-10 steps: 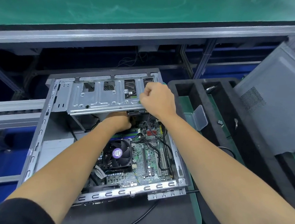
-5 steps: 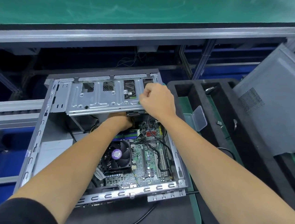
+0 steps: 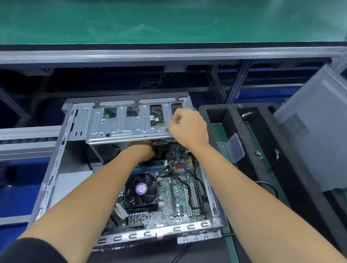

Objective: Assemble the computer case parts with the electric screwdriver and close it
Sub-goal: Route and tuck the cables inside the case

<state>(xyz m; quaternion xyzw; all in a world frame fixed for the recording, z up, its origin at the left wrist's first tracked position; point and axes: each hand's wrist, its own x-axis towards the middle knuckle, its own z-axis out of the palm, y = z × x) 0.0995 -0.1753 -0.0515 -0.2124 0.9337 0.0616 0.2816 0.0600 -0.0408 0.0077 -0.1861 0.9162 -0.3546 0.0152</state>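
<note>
Your right hand [image 3: 186, 126] sits fisted on the far right corner of the drive cage [image 3: 127, 125], fingers curled around something hidden from view. Your left hand [image 3: 143, 150] reaches under the cage's near edge inside the open case [image 3: 54, 163]; its fingers are hidden, so their state can't be told.

Two bare forearms show, both uncovered from above the elbow down to the wrists. The left hand [image 3: 145, 151] and the right hand [image 3: 187, 128] wear no gloves, and no rings, watch or wristband can be seen on either. A dark, nearly black sleeve [image 3: 32, 253] covers the left upper arm, ending in a rounded edge near the elbow. The right arm shows no sleeve within view.
</note>
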